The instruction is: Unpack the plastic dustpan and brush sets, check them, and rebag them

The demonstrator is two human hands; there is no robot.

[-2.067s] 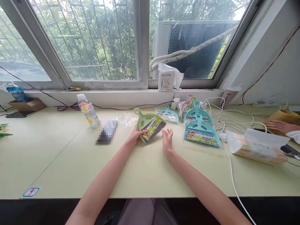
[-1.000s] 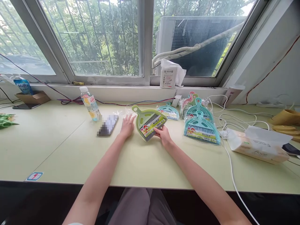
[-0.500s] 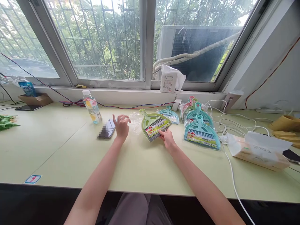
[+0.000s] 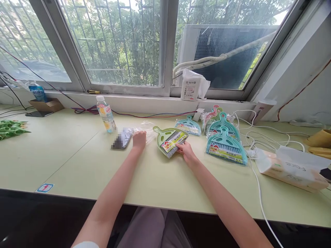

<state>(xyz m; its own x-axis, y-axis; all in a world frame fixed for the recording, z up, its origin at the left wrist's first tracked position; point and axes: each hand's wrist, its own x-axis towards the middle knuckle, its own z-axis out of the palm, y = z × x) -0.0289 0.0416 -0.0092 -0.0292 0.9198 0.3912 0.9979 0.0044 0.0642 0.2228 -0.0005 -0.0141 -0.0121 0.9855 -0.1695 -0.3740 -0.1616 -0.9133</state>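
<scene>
My right hand [image 4: 185, 151] grips the lower right edge of a green dustpan [image 4: 160, 141], which has a grey-bristled brush [image 4: 172, 140] with a yellow printed label nested in it. The dustpan's handle points up and left. My left hand [image 4: 139, 140] is closed on a clear plastic bag [image 4: 148, 126], whose crumpled film spreads behind it toward the dustpan; the fingertips are partly hidden. Just left of that hand lies a phone [image 4: 126, 137], partly blurred. Several wrapped blue dustpan sets [image 4: 226, 147] are heaped to the right of my right hand.
A drink bottle [image 4: 106, 115] stands behind the phone. One more blue set [image 4: 188, 124] lies near the wall. At right are a tissue pack [image 4: 291, 168] and a tangle of white cables [image 4: 254, 175]. Green rolled pieces [image 4: 12, 130] lie far left.
My left hand has moved slightly right and down onto the plastic bag, and its raised fingers have closed. The right hand still holds the green dustpan. The view has shifted slightly.
</scene>
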